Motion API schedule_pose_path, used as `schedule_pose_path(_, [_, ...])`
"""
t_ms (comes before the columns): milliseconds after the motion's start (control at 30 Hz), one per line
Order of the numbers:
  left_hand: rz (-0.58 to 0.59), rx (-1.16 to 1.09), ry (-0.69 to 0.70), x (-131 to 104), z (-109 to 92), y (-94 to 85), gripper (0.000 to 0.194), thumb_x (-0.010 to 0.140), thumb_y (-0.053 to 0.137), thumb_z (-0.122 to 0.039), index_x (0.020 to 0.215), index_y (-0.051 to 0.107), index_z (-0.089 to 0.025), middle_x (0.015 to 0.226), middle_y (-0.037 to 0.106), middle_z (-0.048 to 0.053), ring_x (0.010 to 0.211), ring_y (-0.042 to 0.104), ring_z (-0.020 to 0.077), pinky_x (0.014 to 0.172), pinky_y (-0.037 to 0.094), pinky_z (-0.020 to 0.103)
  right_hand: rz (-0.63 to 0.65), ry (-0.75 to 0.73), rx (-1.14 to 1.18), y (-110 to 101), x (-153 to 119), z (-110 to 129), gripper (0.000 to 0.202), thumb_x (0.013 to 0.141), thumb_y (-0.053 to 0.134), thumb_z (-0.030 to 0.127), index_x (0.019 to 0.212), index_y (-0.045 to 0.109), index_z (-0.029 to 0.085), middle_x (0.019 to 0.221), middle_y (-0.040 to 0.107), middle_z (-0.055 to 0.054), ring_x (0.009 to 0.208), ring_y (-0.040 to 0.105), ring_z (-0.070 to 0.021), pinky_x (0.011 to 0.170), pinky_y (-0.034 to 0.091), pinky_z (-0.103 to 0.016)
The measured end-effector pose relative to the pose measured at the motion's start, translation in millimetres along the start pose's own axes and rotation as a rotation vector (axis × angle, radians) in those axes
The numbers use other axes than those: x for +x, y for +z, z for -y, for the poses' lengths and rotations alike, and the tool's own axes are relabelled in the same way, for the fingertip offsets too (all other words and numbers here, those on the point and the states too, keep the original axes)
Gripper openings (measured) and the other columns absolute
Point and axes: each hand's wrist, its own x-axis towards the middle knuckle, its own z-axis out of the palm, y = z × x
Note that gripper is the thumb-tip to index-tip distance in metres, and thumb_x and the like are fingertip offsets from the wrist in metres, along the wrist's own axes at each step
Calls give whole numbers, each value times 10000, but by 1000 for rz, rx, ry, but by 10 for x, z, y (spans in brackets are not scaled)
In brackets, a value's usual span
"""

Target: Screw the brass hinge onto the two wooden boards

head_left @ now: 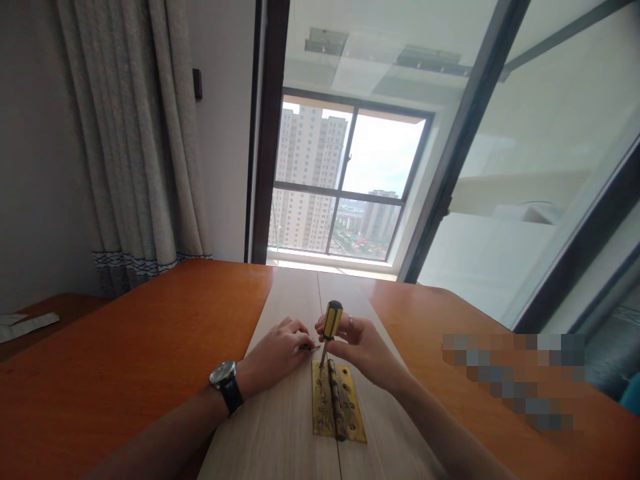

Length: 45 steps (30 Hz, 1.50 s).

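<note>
A brass-coloured butterfly hinge (340, 403) lies open across the seam between two pale wooden boards (265, 427), with screw holes in both leaves. My right hand (363, 343), a ring on one finger, is closed around a screwdriver (332, 321) with a yellow and black handle. The screwdriver stands nearly upright, its tip at the upper end of the hinge's left leaf. My left hand (280, 350), wearing a watch (225, 383) on the wrist, rests on the left board beside the tip. Its fingers are curled together near a small dark thing that I cannot make out.
The boards lie on an orange-brown wooden table (175, 333). A blurred-out patch (515, 380) covers things on its right side. Grey curtains (135, 133) hang at the left. Beyond the table's far edge are a dark-framed glass door (465, 147) and a window. White strips (30, 325) lie far left.
</note>
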Motion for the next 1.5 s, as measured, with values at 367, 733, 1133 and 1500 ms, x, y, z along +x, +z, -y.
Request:
schedule_pose_path(367, [40, 2, 8, 7, 56, 16, 172, 913, 597, -136, 1031, 715, -179, 1075, 663, 67, 1075, 572, 219, 955, 485, 354, -80, 31, -21, 23, 19, -22, 243, 726, 809, 325, 849, 651, 187, 850, 703, -39, 837, 667, -193, 822, 542, -360])
schedule_pose_path(733, [26, 4, 27, 3, 71, 26, 170, 915, 600, -144, 1023, 723, -192, 1065, 666, 73, 1077, 572, 223, 966, 481, 355, -68, 29, -65, 26, -17, -51, 213, 807, 743, 359, 915, 676, 189, 850, 686, -28, 839, 642, -192, 824, 503, -348])
schedule_pose_path(1133, [46, 4, 25, 15, 28, -40, 139, 877, 629, -94, 870, 729, -190, 998, 666, 59, 1016, 574, 204, 906, 485, 309, 30, 14, -29, 76, -33, 27, 308, 904, 605, 489, 843, 605, 187, 763, 646, -27, 761, 603, -183, 759, 475, -335])
schedule_pose_path(1500, [34, 2, 23, 5, 40, -23, 123, 883, 629, -106, 888, 711, -197, 1009, 646, 56, 1041, 560, 210, 915, 476, 317, -17, 9, 1, 81, -41, 19, 323, 858, 661, 504, 869, 639, 182, 728, 654, -21, 711, 607, -180, 726, 483, -333])
